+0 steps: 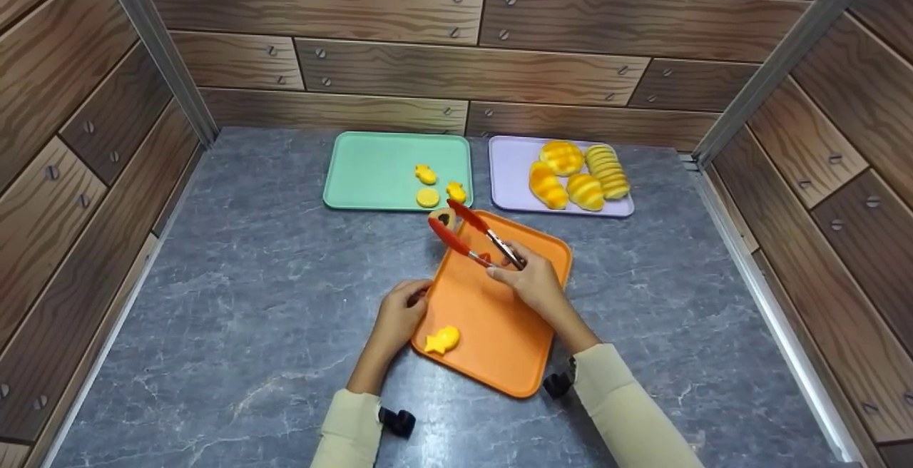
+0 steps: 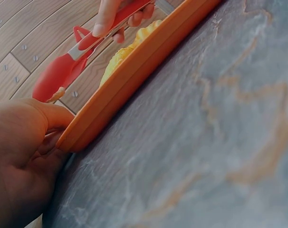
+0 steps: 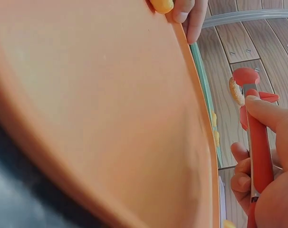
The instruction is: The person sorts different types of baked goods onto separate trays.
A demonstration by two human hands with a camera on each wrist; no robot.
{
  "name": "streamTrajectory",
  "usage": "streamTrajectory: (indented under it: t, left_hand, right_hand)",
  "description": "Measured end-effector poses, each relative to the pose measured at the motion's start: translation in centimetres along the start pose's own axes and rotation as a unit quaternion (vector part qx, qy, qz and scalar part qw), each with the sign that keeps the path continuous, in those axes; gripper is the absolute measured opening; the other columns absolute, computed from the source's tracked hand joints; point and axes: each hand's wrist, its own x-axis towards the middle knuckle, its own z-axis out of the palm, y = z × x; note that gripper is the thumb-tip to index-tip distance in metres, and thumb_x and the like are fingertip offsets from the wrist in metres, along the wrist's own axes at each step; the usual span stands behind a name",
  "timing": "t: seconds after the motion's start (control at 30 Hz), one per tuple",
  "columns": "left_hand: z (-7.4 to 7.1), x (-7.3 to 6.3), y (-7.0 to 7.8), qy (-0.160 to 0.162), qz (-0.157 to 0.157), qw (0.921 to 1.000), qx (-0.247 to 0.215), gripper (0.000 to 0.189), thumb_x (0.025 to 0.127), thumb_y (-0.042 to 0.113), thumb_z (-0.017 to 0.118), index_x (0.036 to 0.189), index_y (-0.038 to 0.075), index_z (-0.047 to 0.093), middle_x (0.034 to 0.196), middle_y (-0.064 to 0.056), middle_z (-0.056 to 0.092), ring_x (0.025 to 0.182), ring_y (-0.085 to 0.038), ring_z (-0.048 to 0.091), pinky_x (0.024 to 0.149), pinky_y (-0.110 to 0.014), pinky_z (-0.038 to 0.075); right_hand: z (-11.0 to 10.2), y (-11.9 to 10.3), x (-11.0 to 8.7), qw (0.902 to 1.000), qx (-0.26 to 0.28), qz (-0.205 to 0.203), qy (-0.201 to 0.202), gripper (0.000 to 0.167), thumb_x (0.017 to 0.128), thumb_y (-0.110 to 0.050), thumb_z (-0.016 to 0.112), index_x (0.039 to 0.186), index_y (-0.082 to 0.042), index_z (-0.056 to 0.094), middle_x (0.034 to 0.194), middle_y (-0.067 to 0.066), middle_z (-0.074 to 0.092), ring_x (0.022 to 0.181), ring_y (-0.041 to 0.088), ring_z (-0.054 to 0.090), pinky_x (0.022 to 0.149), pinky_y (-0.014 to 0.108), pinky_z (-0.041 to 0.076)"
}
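My right hand [image 1: 531, 279] grips red-tipped tongs [image 1: 456, 236] over the far end of the orange tray [image 1: 492, 332]. Between the tong tips is a small round tan cookie [image 1: 444, 217] with a dark centre, beyond the tray's far left corner. In the right wrist view the tongs [image 3: 260, 156] lie along the right hand's thumb, with the cookie [image 3: 235, 91] at their tips. At the orange tray's left edge, my left hand [image 1: 399, 314] holds the rim; the left wrist view shows thumb and fingers around it. A yellow fish-shaped piece [image 1: 442, 340] lies in the tray's near left corner.
The green tray [image 1: 378, 168] at the back holds two yellow fish-shaped pieces [image 1: 456, 191] and a round yellow slice [image 1: 428, 197]. To its right, a lilac tray [image 1: 510, 175] carries several toy breads [image 1: 585, 191]. Wood-patterned walls [image 1: 385, 61] stand behind and at both sides.
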Motion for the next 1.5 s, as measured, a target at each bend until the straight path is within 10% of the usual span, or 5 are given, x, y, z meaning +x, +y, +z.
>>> streamTrajectory:
  t: [1.5]
  left_hand:
    - [0.0,0.2,-0.1,-0.002,0.007,1.0000,-0.006,0.031,0.091,-0.003,0.061,0.119,-0.002,0.071,0.114,-0.015,0.070,0.100,-0.025,0.067,0.089,-0.033,0.054]
  right_hand:
    - [6.9,-4.1,8.6,0.9987,-0.025,0.040,-0.019,0.065,0.080,-0.032,0.085,0.139,-0.019,0.062,0.092,0.005,0.068,0.063,0.015,0.051,0.056,0.026,0.042]
